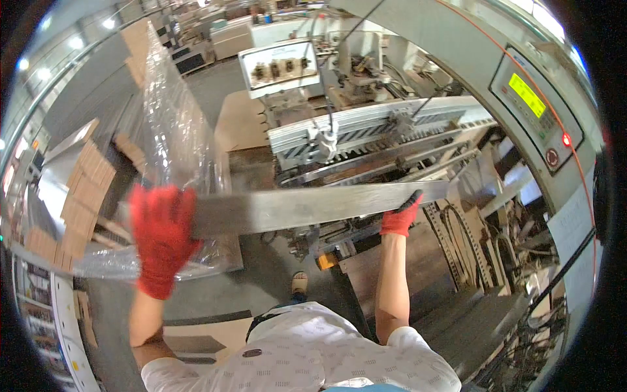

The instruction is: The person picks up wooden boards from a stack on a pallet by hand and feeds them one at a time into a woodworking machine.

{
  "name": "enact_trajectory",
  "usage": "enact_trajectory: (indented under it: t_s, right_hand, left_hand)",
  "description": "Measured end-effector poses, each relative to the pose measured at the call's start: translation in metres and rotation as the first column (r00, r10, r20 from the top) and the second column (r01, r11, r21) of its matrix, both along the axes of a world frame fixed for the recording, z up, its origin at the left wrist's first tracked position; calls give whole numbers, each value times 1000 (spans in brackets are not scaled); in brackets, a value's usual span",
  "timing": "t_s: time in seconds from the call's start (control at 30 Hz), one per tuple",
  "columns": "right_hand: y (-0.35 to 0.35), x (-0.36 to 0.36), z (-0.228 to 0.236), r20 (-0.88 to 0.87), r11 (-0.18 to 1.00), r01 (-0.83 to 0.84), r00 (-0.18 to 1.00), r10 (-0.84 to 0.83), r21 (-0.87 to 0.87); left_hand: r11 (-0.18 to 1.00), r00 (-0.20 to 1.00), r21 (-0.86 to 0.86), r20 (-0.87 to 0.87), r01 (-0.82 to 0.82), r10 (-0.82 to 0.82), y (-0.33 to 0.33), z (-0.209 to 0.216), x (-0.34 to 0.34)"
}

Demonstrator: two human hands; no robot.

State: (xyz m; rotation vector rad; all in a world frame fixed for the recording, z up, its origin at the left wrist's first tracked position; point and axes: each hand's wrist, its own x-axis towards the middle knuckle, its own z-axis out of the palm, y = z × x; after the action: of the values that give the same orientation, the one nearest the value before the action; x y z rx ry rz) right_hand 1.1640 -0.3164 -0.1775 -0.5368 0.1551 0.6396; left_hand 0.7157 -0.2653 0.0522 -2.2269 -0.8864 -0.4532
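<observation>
A long, narrow grey board (300,208) spans the view in front of me, held level between my two red-gloved hands. My left hand (163,228), blurred by motion, is closed around the board's left end. Farther along, my right hand (401,217) grips the board's lower edge near its right end, its dark-tipped thumb against the board's face. The far right tip of the board extends past that hand, over the machine.
A machine with a metal rail (366,134) lies beyond the board. To the right stands a control panel (537,108) with a lit yellow-green display. Plastic-wrapped material (176,124) and stacked brown boards (88,186) are at left. An orange-yellow block (326,261) sits low on the machine.
</observation>
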Motion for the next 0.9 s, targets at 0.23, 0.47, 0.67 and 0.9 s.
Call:
enact_trajectory:
  t_s: [0.23,0.47,0.67,0.9]
  right_hand:
    - [59,13,-139,327,831,59,933,152,-554]
    - [164,-39,-122,606,616,312,715,349,-724]
    - [222,-19,-135,577,596,216,630,519,-773]
    - [222,20,-170,721,561,452,429,545,-693]
  left_hand:
    - [838,988,-545,144,35,53,100,-210,-13]
    - [810,978,-586,180,23,103,199,-311,-62]
    - [849,960,-528,249,24,128,246,-332,-60]
    - [828,962,-559,248,50,110,263,-340,-45]
